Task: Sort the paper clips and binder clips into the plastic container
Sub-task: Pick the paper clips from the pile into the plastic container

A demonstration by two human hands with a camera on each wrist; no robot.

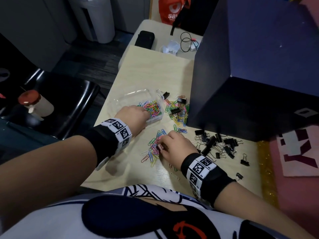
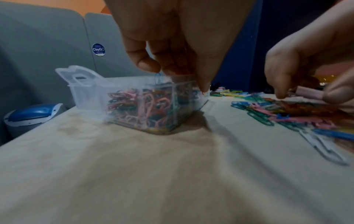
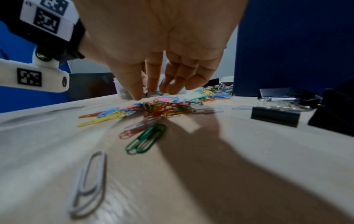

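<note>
Coloured paper clips point(image 1: 156, 145) are being pinched by the right hand point(image 1: 176, 147) at lower centre; a blue clip point(image 2: 157, 78) is being held over the container point(image 1: 146, 107) by the left hand's point(image 1: 133, 118) curled fingers point(image 2: 147, 64). Binder clips point(image 1: 219, 144) are lying lower right.

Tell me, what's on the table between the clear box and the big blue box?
A heap of colourful paper clips with black binder clips mixed in, seen in the head view.

My pale wood worktop point(image 1: 138, 71) carries the clear container point(image 1: 133, 99) at centre; paper clips point(image 1: 177, 107) beside it; black binder clips point(image 1: 217, 144) right.
</note>
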